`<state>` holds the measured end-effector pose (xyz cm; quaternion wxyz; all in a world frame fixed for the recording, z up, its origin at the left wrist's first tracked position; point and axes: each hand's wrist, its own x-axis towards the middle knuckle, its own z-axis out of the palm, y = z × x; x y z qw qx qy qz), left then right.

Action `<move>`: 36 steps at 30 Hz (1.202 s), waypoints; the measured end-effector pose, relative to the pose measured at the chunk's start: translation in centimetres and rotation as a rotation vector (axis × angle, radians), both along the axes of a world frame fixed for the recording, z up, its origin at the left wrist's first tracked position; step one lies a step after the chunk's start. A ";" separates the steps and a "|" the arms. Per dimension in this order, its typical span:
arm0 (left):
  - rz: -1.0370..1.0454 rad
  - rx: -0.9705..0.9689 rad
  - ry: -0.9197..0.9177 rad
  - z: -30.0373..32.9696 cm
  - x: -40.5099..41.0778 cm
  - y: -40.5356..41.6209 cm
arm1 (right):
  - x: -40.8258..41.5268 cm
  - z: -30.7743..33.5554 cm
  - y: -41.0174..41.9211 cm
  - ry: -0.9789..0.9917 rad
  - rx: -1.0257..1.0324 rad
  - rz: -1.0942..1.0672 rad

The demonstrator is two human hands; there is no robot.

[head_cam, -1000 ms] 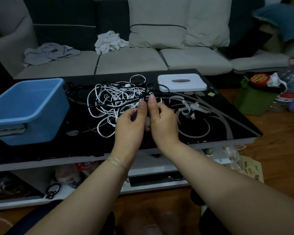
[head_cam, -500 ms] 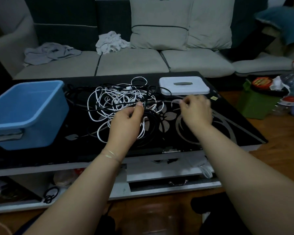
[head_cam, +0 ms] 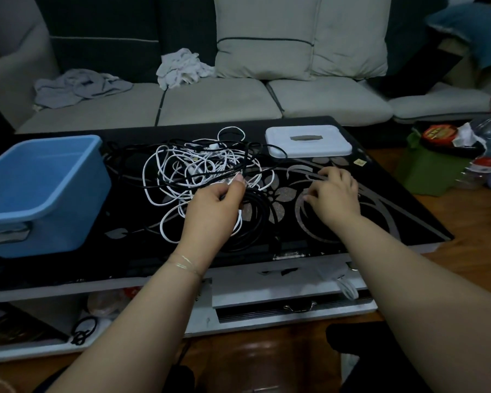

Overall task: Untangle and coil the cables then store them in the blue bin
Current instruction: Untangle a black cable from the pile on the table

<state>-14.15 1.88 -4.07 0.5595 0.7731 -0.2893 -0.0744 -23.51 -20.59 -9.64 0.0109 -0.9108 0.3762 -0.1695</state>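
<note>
A tangle of white cables mixed with black cables lies on the black glass table, just right of the empty blue bin. My left hand rests at the tangle's near right edge and pinches a white cable between thumb and forefinger. A loosely coiled black cable lies under and to the right of that hand. My right hand is further right, palm down, fingers bent onto the table. Anything under it is hidden.
A flat white box sits at the table's back right, touched by a black cable loop. Behind the table a sofa holds crumpled cloths. A green container and bottles stand on the floor at right. A lower shelf juts out below the table edge.
My hands were together at the tangle's edge. The right hand has moved right, over the spot where white strips lay. The left hand stays on the cable.
</note>
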 end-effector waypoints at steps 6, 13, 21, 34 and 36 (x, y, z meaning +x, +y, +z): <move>-0.005 -0.022 0.004 -0.2 0.0 0.3 | 0.3 -0.4 0.1 0.005 -0.016 0.017; -0.009 -0.033 0.023 -0.4 -0.2 0.5 | 0.5 -0.9 -0.1 0.009 -0.031 -0.066; 0.007 -0.049 0.074 -0.5 -0.1 0.4 | 0.5 -1.2 -0.3 0.148 -0.025 -0.149; 0.070 -0.067 0.196 -0.4 -0.1 0.5 | 2.1 4.4 3.7 -0.482 -0.254 0.248; 0.087 -0.059 0.185 -0.5 0.1 0.5 | 2.0 6.3 5.7 -0.555 -0.150 0.346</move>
